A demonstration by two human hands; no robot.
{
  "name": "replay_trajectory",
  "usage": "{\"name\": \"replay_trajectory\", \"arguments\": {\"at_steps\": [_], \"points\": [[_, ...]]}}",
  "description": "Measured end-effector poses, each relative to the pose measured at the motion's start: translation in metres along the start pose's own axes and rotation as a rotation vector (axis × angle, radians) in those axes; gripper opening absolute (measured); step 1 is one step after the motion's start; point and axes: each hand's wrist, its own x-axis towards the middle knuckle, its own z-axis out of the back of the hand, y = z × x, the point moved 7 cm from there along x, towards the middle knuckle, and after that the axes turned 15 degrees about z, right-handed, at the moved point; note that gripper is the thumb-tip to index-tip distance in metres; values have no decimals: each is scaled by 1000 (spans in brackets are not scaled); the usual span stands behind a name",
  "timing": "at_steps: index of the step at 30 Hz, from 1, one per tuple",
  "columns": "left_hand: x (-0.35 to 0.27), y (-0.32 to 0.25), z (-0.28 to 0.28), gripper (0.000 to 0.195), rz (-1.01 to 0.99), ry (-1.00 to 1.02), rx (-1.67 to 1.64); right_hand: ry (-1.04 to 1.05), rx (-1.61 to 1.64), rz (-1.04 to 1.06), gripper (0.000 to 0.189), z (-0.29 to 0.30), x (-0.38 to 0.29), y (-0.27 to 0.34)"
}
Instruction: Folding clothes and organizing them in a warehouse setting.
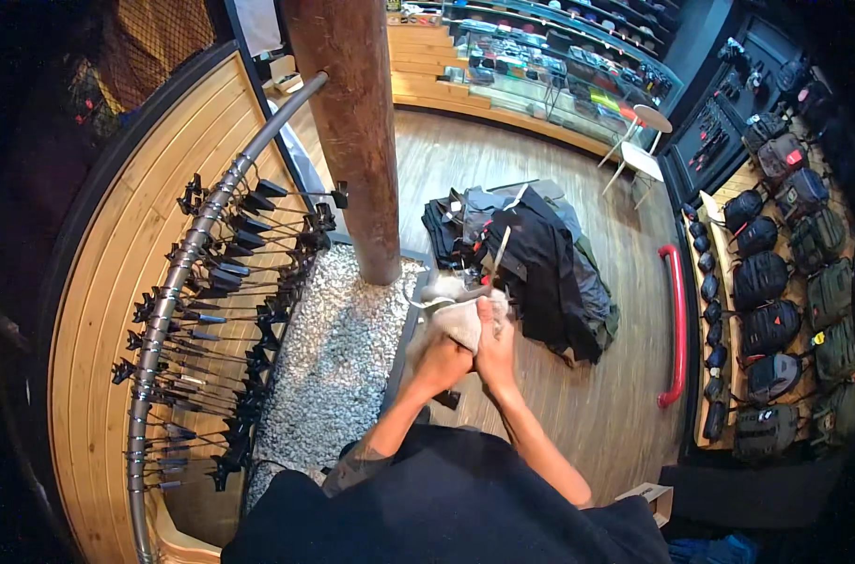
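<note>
My left hand (445, 366) and my right hand (496, 345) are close together in front of my body, both closed on a bunched, pale beige cloth (459, 321). My right thumb presses along the top of the cloth. A thin dark piece shows between the hands, and a small black part (447, 400) sticks out just below them; it may be a hanger clip, but most of it is hidden. A narrow pale strip (503, 247) rises beyond the cloth. Past my hands, a heap of dark and grey garments (540, 261) lies on the wood-look floor (575, 416).
On the left, a curved metal rail (163, 310) carries several black clip hangers (234, 282). A thick wooden post (350, 141) stands in a bed of pale pebbles (329, 352). At right are a red bar (674, 324) and backpacks (762, 275); a white chair (640, 161) stands farther back.
</note>
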Motion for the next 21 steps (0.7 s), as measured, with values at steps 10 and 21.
{"name": "replay_trajectory", "arguments": {"at_steps": [10,21], "points": [[-34,-13,-21,35,-175,-147,-14,-76,150,71,41,23,58,25],[-37,-16,-11,23,-48,-162,-65,138,-373,343,36,29,39,41]]}}
